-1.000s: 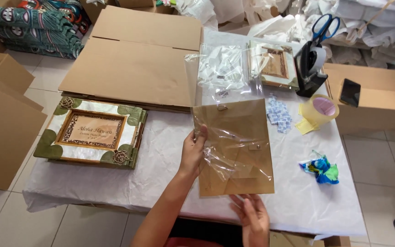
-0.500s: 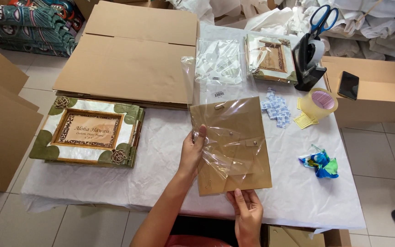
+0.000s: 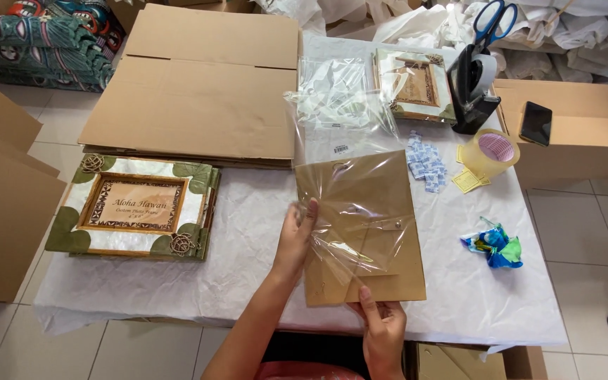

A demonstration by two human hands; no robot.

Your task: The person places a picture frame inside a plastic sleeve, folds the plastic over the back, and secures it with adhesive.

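Hands — left [image 3: 295, 239], right [image 3: 381, 327] — grip bagged brown frame back [image 3: 360, 232].

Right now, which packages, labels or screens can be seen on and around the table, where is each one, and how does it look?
Clear plastic bag: table centre, around the brown frame back that both hands hold.
Small white sticker: on the bag's upper part, rectangular.
Flat cardboard boxes: upper left, brown.
Small sachets: right of the bag, white and blue.
Phone: on the right cardboard box, black, screen dark.

We see bright, even light and soft shadows. Glare streaks the clear plastic bag [image 3: 360, 211]; focus stays sharp.
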